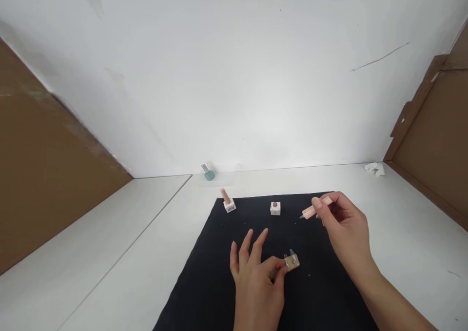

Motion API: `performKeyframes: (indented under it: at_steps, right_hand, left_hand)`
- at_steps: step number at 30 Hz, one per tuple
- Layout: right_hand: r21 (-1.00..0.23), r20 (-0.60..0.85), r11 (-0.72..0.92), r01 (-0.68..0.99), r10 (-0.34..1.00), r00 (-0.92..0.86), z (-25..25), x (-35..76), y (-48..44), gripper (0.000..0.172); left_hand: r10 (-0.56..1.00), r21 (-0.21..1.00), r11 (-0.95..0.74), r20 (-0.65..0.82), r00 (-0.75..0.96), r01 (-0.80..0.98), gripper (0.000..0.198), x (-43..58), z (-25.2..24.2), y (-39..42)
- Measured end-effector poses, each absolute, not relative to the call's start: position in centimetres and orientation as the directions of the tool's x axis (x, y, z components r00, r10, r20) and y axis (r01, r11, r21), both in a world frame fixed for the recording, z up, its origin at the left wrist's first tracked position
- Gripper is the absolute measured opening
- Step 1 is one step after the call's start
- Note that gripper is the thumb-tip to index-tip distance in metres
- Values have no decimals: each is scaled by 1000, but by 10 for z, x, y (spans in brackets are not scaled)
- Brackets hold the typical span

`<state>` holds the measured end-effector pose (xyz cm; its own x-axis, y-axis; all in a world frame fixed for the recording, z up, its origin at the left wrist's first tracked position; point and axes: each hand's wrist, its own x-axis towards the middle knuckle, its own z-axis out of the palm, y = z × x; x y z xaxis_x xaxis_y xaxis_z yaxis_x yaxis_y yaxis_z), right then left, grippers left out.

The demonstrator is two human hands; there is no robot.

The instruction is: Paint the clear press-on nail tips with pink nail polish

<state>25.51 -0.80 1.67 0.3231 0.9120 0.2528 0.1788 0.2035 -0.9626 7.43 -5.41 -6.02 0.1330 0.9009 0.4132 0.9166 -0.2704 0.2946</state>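
Brace the tan block (293, 262) at near centre, pinched by the left hand (257, 280), and angle the pink brush cap (310, 212), pinched farther right by the right hand (346, 227), clear of the black cloth (206, 277)

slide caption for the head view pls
Over a flat black cloth, the right hand holds a long pink brush cap; the left hand pinches a small tan rectangular block.

Smooth plastic-looking cap (309, 211) in right fingers (323, 211), wood-like block (293, 263) at left fingers (275, 262), clear plastic-looking tips (291, 252) beside them, matt cloth (209, 262) beneath, rough papery wad (375, 169) beyond right fingers.
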Motion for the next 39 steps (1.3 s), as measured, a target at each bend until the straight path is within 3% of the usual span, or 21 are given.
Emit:
performKeyframes:
  at_steps: [7, 22, 25, 30, 36, 39]
  right_hand:
    - [-960, 257, 202, 193, 910, 326, 17, 255, -7, 37]
    - [-960, 255, 199, 199, 914, 317, 19, 253, -10, 35]
    - [-957, 260, 198, 212, 909, 327, 20, 253, -9, 34]
    - [-960, 251, 188, 208, 908, 334, 24, 251, -12, 34]
    - [-944, 276, 188, 272, 901, 334, 22, 251, -12, 34]
    - [-943, 274, 180, 280, 897, 347, 17, 252, -7, 35]
  left_hand:
    - [883, 285, -258, 458, 106, 923, 34, 83, -52, -59]
    - [905, 317, -270, 406, 127, 909, 24, 75, -65, -56]
    - [912, 358, -252, 399, 97, 899, 24, 72, -68, -61]
    - [930, 486, -196, 367, 5, 852, 51, 43, -69, -73]
    - [988, 674, -152, 88, 125, 723, 60, 19, -47, -67]
    - [985, 694, -153, 53, 161, 704, 67, 32, -38, -58]
